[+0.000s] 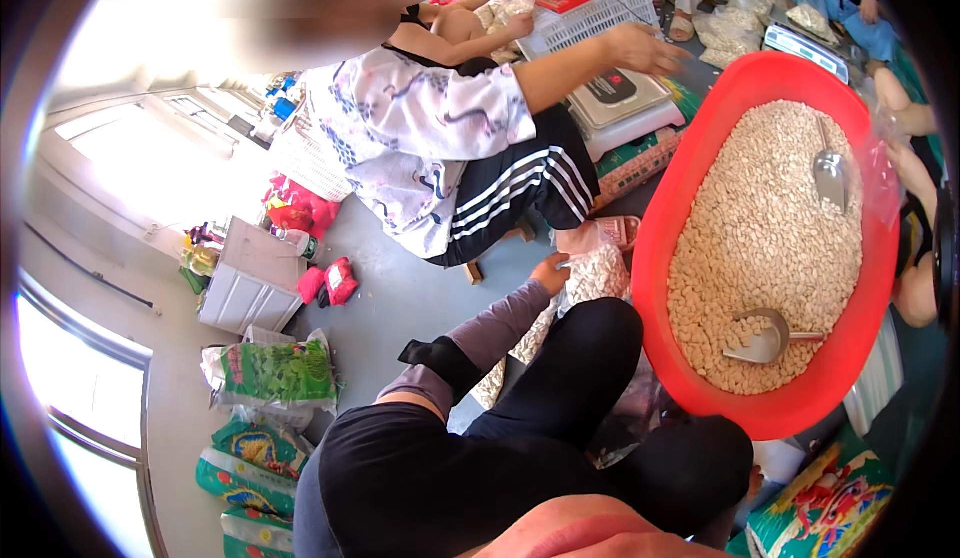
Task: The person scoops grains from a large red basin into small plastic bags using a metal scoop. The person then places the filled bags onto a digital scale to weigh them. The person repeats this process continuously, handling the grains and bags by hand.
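Note:
My left hand [551,273] reaches down past my left knee, its fingers closed on the edge of a clear plastic bag [598,276] filled with pale, chip-like pieces. Only a sliver of skin beside my right knee, seemingly my right hand [756,482], shows; its fingers are hidden. In front of me to the right stands a large red oval tub [655,258] holding a heap of pale dried pieces [765,228]. One metal scoop [765,341] lies in the near part of the heap, and another metal scoop [830,178] rests farther back.
A person in a patterned shirt [420,128] sits ahead, one arm stretched toward the tub over a weighing scale [620,108]. Other people's hands [905,158] are at the tub's right side. Filled bags [735,28] lie at the back. Green printed sacks [255,468] stand at left.

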Demonstrator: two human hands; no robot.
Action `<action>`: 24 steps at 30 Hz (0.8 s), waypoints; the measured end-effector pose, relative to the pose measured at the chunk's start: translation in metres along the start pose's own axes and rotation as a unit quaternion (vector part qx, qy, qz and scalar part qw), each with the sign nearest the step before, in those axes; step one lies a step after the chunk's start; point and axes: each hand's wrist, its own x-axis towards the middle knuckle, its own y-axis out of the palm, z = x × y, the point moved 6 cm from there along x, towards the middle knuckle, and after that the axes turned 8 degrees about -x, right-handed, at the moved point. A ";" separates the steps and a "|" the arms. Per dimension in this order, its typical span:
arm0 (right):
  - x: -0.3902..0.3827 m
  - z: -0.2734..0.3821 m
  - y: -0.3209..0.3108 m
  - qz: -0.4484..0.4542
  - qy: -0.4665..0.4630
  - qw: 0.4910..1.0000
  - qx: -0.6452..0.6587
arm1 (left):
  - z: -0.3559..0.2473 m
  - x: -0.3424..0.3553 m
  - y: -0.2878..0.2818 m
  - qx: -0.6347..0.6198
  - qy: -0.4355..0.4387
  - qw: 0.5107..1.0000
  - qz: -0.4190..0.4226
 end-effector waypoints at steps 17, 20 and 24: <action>0.040 0.045 -0.106 -0.218 -0.251 0.942 0.051 | -0.299 -0.113 0.121 -0.105 0.445 0.871 0.181; 0.025 0.037 -0.138 -0.205 -0.264 0.932 0.140 | -0.301 -0.118 0.150 -0.116 0.427 0.864 0.240; 0.004 0.028 -0.202 -0.179 -0.278 0.908 0.258 | -0.286 -0.128 0.179 -0.138 0.363 0.870 0.303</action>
